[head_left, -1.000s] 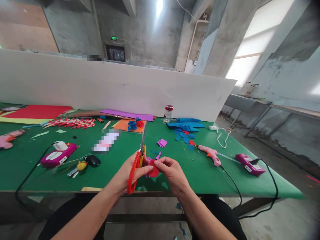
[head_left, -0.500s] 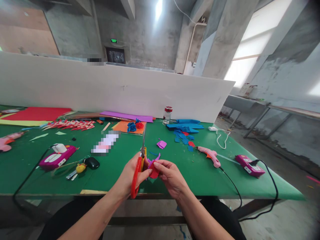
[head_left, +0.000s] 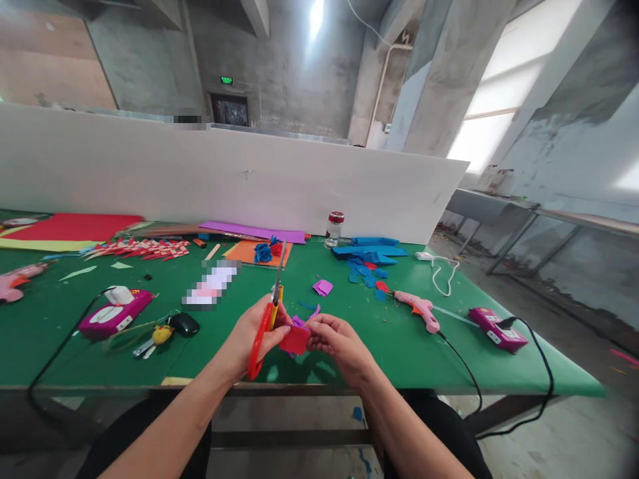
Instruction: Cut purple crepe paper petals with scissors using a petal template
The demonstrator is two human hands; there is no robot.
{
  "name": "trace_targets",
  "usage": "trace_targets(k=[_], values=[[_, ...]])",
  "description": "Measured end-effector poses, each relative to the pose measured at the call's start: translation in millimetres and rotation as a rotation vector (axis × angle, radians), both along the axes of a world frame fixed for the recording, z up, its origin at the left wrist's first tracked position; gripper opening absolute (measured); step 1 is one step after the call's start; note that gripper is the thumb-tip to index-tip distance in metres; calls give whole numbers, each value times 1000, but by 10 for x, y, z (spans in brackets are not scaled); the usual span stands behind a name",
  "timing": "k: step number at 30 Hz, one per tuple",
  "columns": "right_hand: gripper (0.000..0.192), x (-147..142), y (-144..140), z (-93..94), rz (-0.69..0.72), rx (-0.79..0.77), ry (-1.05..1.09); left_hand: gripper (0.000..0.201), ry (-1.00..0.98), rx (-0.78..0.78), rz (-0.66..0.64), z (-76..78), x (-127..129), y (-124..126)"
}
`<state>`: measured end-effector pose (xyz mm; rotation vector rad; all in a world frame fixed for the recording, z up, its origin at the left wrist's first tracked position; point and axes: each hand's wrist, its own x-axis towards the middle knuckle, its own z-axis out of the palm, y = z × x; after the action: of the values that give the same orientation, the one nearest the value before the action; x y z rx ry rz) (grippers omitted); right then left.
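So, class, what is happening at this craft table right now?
A person sits at a green table. The left hand holds red-handled scissors, blades pointing up and away. The right hand pinches a small red felt piece between both hands, with a purple scrap behind it. A pink glue gun lies to the right, blue felt scraps beyond it.

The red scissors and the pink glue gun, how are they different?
The red-handled metal scissors are held up in the person's left hand, blades pointing away; the pink plastic glue gun lies flat on the green table, touched by nobody. The scissors have no cord; the glue gun trails a black one. Both are craft tools with bright handles.
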<state>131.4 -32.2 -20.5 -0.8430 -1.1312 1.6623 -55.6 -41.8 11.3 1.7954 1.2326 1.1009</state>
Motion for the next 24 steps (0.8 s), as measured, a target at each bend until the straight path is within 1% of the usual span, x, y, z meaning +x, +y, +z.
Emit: trace_targets(k=[2,4,5,6,9,11,13,17,21,24], values=[[40,-16,-6,-20,54,34,-70,13,73,-32,-84,19,-18,-4],[38,-50,-20,-57,108,70,-141,13,101,-59,-136,27,-11,-5],[36,-69,-25,-78,112,73,-151,14,101,-52,-125,26,-5,1],[34,-89,-28,-98,92,64,-135,14,107,-29,-84,21,0,13],[37,-134,-17,-140,-54,-26,13,14,151,55,110,-1,-9,65],[41,-151,-1,-151,-137,-70,103,16,145,50,170,-17,-24,90],[46,-164,6,-155,-178,-85,149,20,104,30,154,-31,-24,92],[48,-205,-20,-152,-193,-81,177,23,75,24,123,-45,43,51],[47,-221,-39,-140,-191,-91,162,18,74,38,121,-33,95,26],[47,-177,-10,-132,-193,-72,114,14,100,44,123,-34,71,42]])
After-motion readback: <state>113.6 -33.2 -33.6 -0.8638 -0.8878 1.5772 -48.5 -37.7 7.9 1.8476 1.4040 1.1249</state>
